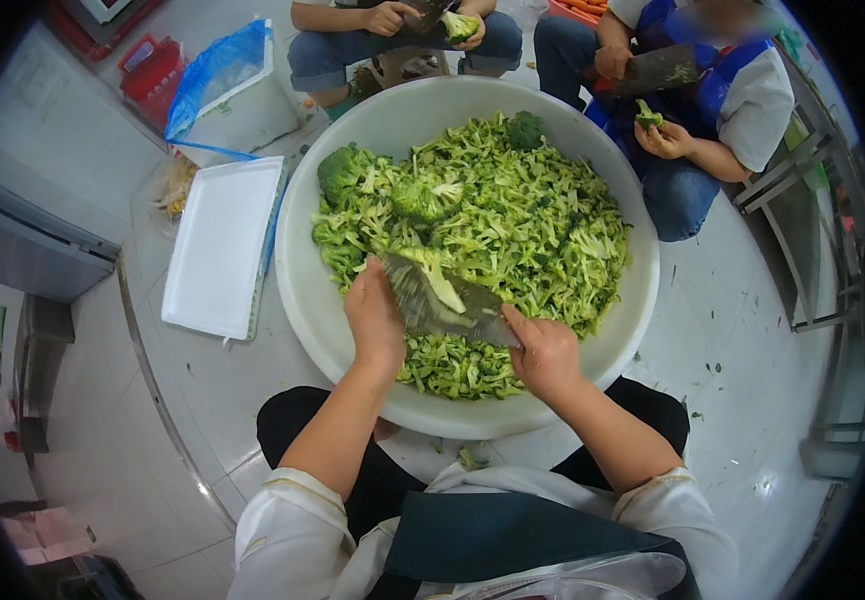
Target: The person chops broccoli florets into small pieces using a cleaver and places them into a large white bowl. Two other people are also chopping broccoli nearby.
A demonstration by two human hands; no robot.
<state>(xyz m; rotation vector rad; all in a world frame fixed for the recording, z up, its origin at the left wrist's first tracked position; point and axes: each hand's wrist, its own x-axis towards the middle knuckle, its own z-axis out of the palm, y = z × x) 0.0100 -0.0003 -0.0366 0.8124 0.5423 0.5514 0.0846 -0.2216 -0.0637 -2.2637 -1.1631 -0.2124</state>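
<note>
My right hand [543,355] grips the handle of a wide cleaver [478,325], whose blade lies across the middle of a large white tub [297,290]. My left hand [376,315] is closed at the blade's other end on a pale green broccoli piece [438,285]; its fingertips are partly hidden. Chopped broccoli [523,210] fills much of the tub below the blade. Larger heads lie on top, one [425,200] near the middle, another [345,175] at the upper left and one [525,130] at the back.
Two co-workers [403,40] [713,120] sit across the tub, each holding a cleaver and broccoli. At left are a white lid-like tray [215,250], a lined white bin [243,110] and a red container [153,85]. A metal rack [793,190] stands at right.
</note>
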